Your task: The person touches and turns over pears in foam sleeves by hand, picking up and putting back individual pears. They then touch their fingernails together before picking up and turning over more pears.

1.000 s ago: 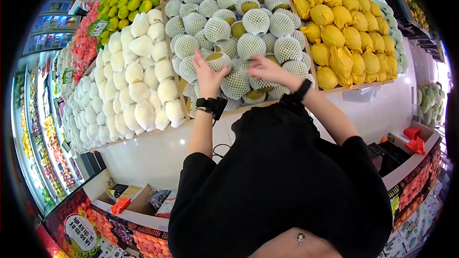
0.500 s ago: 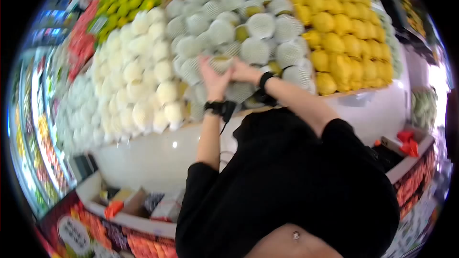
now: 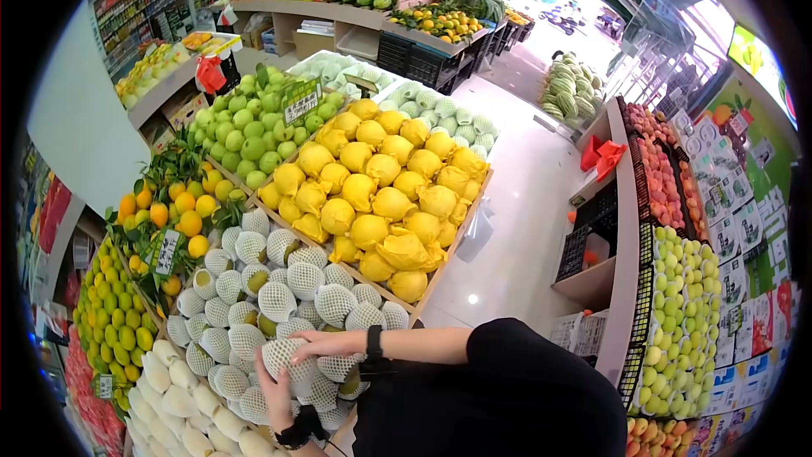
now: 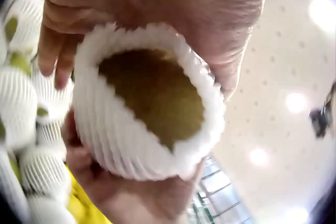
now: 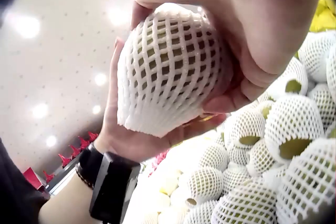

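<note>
Between both hands is a green-brown fruit (image 4: 157, 92) in a white foam net sleeve. Its bare end shows through the sleeve's opening in the left wrist view. In the head view, my left hand (image 3: 273, 393) grips this fruit from the near side, thumb and fingers around it. My right hand (image 3: 331, 344) comes in from the right and holds its upper side. Seen from the right wrist, the right fingers (image 5: 231, 100) curl around the netted fruit, with the left palm underneath. Directly around the hands lies a pile of similar netted fruits (image 3: 245, 340).
Beyond the netted pile are yellow-wrapped fruits (image 3: 359, 190), green fruits (image 3: 249, 131) and oranges (image 3: 190, 222) with leaves. A wooden divider edges the sections. White-sleeved fruits (image 3: 182, 389) lie at the lower left. Across the aisle floor (image 3: 499, 279) stands another fruit counter (image 3: 626, 288).
The head view has swung to the right. My right hand, apart from the left a second ago, now meets it on the netted fruit, which is lifted and turned over the pile.
</note>
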### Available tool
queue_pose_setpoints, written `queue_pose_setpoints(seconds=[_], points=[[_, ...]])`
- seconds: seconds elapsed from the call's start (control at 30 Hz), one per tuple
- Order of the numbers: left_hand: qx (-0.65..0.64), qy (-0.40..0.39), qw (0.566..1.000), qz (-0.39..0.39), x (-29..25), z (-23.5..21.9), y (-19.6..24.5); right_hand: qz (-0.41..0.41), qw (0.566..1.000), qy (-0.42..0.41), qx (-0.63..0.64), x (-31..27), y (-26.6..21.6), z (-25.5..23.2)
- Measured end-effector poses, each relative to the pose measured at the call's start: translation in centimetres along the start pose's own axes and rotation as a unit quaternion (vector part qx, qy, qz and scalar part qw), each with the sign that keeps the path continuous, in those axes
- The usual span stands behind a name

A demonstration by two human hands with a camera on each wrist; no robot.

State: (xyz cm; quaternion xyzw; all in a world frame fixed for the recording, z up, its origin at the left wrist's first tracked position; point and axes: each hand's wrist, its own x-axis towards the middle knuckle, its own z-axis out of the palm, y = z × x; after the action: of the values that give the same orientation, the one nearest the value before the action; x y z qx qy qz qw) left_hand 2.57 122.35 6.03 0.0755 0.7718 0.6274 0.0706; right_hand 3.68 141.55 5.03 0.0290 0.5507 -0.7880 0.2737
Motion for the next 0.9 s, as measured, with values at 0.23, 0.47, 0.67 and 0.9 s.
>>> queue_pose_setpoints(seconds=[0.23,0.47,0.67,0.9], points=[[-0.206,-0.074,0.956,-0.196,-2.1,2.5,0.4,-0.076,0.970,0.038,-0.227,-3.9,-2.0,-0.6],[-0.051,-0.133,0.985,-0.098,-5.0,1.7,2.5,-0.170,0.934,0.068,-0.305,-6.9,-2.2,0.3],[-0.169,-0.115,0.974,-0.095,-6.3,3.6,2.2,-0.173,0.946,0.078,-0.261,-9.3,-3.7,2.2],[-0.203,-0.076,0.966,-0.138,-7.6,5.6,4.6,-0.262,0.888,0.073,-0.372,-10.2,-2.3,1.2]])
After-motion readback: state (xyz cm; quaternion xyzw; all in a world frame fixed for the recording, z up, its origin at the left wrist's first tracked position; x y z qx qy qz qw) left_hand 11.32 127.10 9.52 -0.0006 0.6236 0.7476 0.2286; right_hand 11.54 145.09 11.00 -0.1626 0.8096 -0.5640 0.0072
